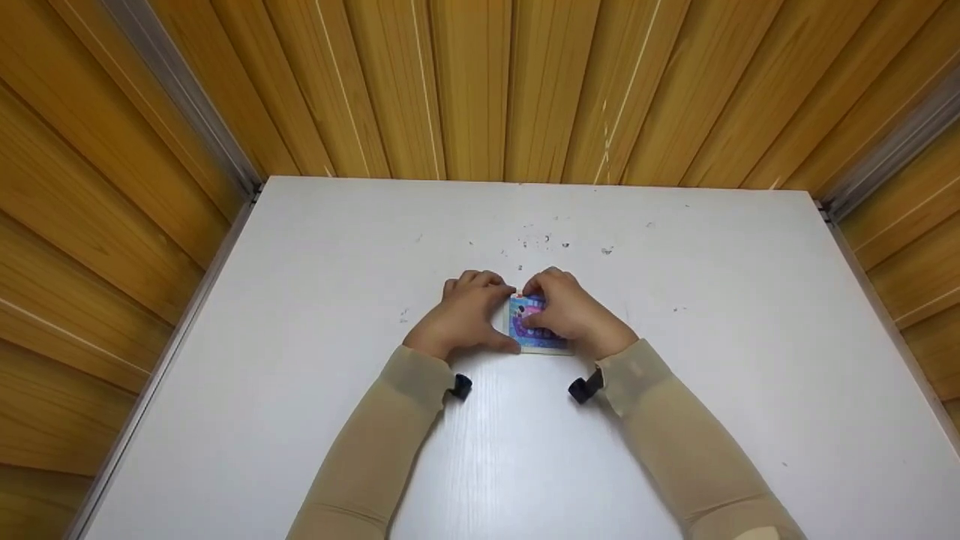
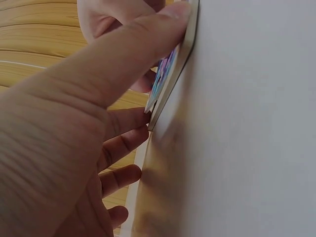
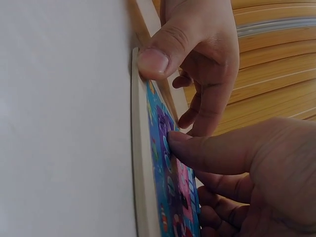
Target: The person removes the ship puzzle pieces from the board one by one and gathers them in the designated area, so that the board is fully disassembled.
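Note:
A small flat board with a pale rim and a blue, pink and purple picture lies on the white table. My left hand holds its left side, thumb at the near corner and a fingertip at the far one. From the right, my right hand rests its thumb on the picture, with its fingers bent over the far edge. In the left wrist view, a corner of the picture layer stands slightly off the pale base. The right wrist view shows the right thumb pressing the picture; its fingertips are partly hidden.
The white table has small dark marks beyond the hands. Wood-patterned panels rise behind the far edge and at both sides, with metal rails at the corners. A small black device sits at the right wrist, another at the left.

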### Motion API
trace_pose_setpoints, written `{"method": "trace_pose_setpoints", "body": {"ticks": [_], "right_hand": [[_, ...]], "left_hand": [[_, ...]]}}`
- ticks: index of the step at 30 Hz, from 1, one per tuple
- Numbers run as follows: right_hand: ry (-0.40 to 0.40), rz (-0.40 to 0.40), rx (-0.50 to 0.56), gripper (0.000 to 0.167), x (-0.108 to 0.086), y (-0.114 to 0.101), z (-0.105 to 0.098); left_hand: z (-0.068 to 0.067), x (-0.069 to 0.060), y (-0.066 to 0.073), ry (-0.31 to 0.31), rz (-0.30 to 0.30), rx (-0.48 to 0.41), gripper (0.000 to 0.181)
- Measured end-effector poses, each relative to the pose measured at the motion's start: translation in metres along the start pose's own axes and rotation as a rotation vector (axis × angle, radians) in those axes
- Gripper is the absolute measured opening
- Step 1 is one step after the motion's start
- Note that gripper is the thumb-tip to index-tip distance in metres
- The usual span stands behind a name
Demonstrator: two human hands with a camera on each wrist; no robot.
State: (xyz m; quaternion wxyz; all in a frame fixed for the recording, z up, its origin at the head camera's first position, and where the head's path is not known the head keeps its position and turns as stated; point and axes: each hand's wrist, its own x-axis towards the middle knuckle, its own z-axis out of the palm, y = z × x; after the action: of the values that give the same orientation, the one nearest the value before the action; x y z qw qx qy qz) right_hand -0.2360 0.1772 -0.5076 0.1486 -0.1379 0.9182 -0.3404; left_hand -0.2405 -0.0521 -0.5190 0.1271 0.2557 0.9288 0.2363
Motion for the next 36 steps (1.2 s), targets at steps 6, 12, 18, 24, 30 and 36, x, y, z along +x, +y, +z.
{"method": "trace_pose_setpoints", "body": {"ticks": [6, 12, 18, 24, 30, 36], "right_hand": [[-0.005, 0.002, 0.002, 0.043, 0.0006, 0.0011, 0.0004], [-0.009, -0.023, -0.012, 0.045, 0.0007, 0.0031, -0.002], [0.025, -0.041, -0.045, 0.042, -0.0005, -0.0001, -0.0008], [0.023, -0.035, -0.034, 0.04, -0.0012, 0.0, 0.0009], [0.01, -0.023, -0.017, 0.039, -0.0022, -0.0021, 0.001], [0.015, -0.025, 0.017, 0.041, -0.0011, 0.0, 0.001]], "left_hand": [[0.0008, -0.0002, -0.0016, 0.007, 0.013, 0.006, 0.102], [0.0008, -0.0012, -0.002, 0.012, 0.024, -0.009, 0.102], [0.0009, -0.001, -0.0019, 0.011, 0.018, -0.012, 0.101], [0.0008, -0.0008, -0.0011, 0.006, 0.015, -0.007, 0.101], [-0.0002, -0.0013, -0.0009, 0.008, 0.01, -0.003, 0.102], [0.0001, -0.0008, -0.0022, 0.013, 0.01, -0.006, 0.102]]}}
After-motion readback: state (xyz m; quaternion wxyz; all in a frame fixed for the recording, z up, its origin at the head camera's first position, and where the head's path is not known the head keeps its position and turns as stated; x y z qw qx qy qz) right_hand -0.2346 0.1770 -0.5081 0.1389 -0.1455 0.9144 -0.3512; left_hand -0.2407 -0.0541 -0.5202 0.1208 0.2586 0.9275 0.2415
